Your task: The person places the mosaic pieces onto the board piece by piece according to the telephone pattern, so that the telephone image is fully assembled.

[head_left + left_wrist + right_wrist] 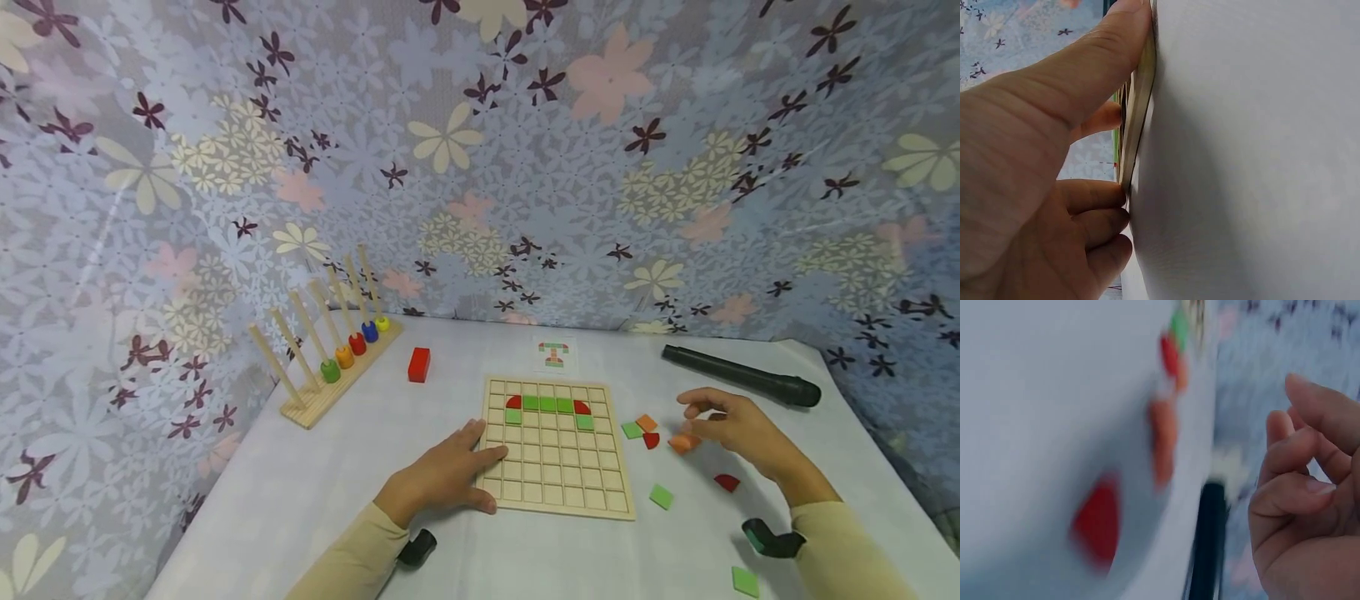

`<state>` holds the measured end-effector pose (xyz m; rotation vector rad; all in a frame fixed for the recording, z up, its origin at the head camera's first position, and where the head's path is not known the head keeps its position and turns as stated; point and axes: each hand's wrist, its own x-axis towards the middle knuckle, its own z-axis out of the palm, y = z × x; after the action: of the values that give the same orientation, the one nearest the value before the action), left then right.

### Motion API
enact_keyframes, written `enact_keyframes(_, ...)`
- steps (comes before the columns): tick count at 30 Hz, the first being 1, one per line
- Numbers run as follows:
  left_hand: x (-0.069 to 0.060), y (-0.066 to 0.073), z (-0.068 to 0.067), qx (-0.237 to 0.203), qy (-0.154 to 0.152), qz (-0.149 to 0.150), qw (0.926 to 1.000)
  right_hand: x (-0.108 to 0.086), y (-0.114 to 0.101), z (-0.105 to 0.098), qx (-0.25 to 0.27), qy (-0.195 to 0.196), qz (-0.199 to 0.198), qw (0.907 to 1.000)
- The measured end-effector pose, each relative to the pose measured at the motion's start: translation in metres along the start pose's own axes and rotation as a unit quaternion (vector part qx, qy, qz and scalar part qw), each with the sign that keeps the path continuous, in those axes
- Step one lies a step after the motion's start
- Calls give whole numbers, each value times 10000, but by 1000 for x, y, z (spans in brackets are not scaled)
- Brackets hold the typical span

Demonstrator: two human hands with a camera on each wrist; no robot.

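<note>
A square wooden grid board (555,458) lies on the table. Green square tiles (547,404) and red quarter-round tiles (582,407) sit in its upper cells. My left hand (450,475) rests along the board's left edge, fingers spread; in the left wrist view the thumb and fingertips touch the board's side (1138,119). To the right of the board my right hand (731,429) hovers with loosely bent fingers. Below it are orange tiles (682,442), apart from the fingers in the right wrist view (1162,440). I see nothing held in that hand (1310,494).
Loose tiles lie right of the board, among them a green square (661,497) and a red quarter-round (727,482). A pattern card (555,355) lies behind the board. A dark cylinder (738,375) is at back right; a red block (419,365) and pegged bead stand (341,375) at left.
</note>
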<state>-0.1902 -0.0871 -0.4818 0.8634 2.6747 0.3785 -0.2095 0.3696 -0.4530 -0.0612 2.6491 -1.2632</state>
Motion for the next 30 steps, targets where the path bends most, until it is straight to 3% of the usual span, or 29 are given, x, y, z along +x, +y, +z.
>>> enact_keyframes(4, 0, 0, 0, 7, -14, -12, 10000, -4, 29, -18, -430, -50, 341, 9985)
enact_keyframes(9, 0, 0, -1, -20, -71, -52, 10000, 3, 49, -21, -692, -365, 424, 9960)
enact_keyframes(15, 0, 1, -2, -97, -157, -83, 9998, 10, 53, -12, -969, -704, 205, 9926)
enact_keyframes(20, 1, -1, 0, -63, -140, -73, 9999, 12, 52, -9, -1347, -632, -18, 9889)
enact_keyframes(30, 1, -3, 1, -37, -6, 3, 10000, 15, 55, -10, -1335, -406, 357, 9896)
